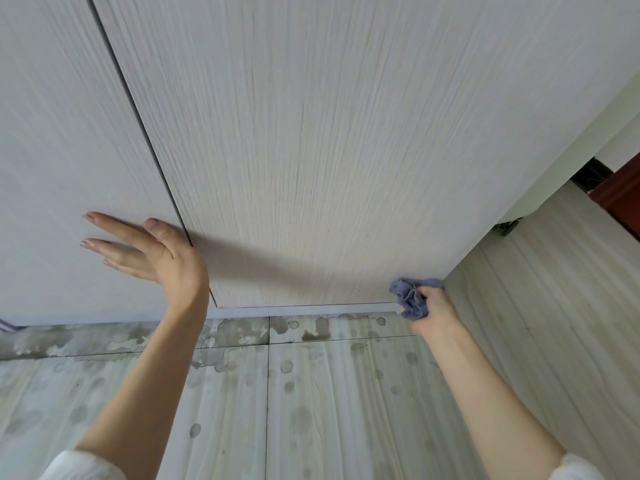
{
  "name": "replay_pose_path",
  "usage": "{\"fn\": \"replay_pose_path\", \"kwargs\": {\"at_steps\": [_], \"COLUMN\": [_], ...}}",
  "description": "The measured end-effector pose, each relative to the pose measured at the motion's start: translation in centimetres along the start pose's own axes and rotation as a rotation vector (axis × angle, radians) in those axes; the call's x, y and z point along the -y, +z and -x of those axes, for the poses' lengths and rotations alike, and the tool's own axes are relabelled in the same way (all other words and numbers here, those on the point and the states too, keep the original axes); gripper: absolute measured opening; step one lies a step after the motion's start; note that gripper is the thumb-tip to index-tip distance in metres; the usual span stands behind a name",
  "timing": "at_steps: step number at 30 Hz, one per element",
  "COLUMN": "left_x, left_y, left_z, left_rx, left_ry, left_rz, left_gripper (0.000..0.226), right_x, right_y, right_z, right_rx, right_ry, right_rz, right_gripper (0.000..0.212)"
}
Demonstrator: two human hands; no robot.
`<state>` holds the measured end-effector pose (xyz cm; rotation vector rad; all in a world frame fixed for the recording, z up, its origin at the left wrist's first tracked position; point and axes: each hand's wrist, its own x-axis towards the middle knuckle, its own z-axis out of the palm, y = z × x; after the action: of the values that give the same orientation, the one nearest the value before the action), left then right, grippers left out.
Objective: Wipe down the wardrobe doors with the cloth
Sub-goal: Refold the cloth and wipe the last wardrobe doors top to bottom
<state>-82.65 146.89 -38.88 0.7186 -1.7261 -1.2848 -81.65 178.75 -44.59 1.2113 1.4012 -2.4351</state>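
The bunched blue cloth [410, 299] is gripped in the right hand [433, 308] at the right door [311, 150]'s bottom right corner. The left hand [152, 251] is laid flat, fingers straight, on the left door [62, 150]. The cloth could be dragged onto the stained floor [242, 393] and dirtied if swept lower.

Right hand [437, 308] grips a bunched blue cloth [410, 299] against the lower right corner of the right wardrobe door [311, 150]. Left hand [149, 249], fingers straight, lies flat on the left door [62, 150] near its lower right edge. Floor tiles [311, 393] are water-spotted.
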Motion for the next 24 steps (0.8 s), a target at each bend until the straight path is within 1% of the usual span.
{"fn": "replay_pose_path", "kwargs": {"at_steps": [2,4,6,7,9,11,12,14,16,17,19,20,22,24], "left_x": [-0.3,-0.5,-0.6,-0.6,-0.4,-0.5,-0.5,-0.4,-0.3,-0.4,-0.5,-0.6,-0.7,-0.7], "left_y": [-0.1,0.0,0.0,0.0,-0.1,-0.2,-0.2,-0.2,-0.3,-0.3,-0.3,-0.3,-0.3,-0.2], "left_z": [0.1,0.1,0.1,0.1,-0.1,0.0,0.0,0.0,0.0,0.0,0.0,0.0,0.0,0.0], "left_rx": [-0.013,0.001,0.014,0.018,0.012,0.013,0.011,0.024,0.024,0.026,0.018,0.015,0.022,0.023], "left_ry": [0.000,0.016,0.001,-0.005,-0.003,-0.014,-0.014,-0.019,-0.021,-0.021,-0.022,-0.021,-0.028,-0.032], "left_rz": [-0.075,-0.073,-0.046,-0.049,-0.074,-0.078,-0.083,-0.076,-0.075,-0.070,-0.080,-0.083,-0.071,-0.061], "left_gripper": [0.059,0.060,0.060,0.061,0.061,0.061,0.061,0.062,0.063,0.063,0.061,0.061,0.062,0.062], "right_x": [1.0,2.1,2.1,1.5,-0.1,-1.4,-1.9,-2.2,-2.2,-2.0,-1.7,-1.8,-2.8,-4.1], "right_y": [1.6,3.1,3.9,3.9,3.8,3.6,3.5,3.4,3.8,4.4,5.8,6.4,6.6,6.1], "right_z": [2.1,3.8,4.0,3.8,3.1,2.7,2.4,2.1,2.6,3.2,4.7,5.0,4.4,3.4], "right_rx": [0.132,0.200,0.184,0.174,0.158,0.082,0.043,0.016,0.060,0.090,0.144,0.140,0.067,-0.002], "right_ry": [-0.029,-0.094,-0.136,-0.118,-0.019,0.066,0.088,0.109,0.086,0.072,0.026,-0.002,-0.007,0.074], "right_rz": [-0.038,-0.050,-0.045,-0.033,0.044,0.143,0.172,0.161,0.093,0.057,0.014,0.011,0.040,0.081], "right_gripper": [0.031,0.030,0.026,0.030,0.040,0.035,0.038,0.047,0.052,0.049,0.026,0.020,0.027,0.033]}}
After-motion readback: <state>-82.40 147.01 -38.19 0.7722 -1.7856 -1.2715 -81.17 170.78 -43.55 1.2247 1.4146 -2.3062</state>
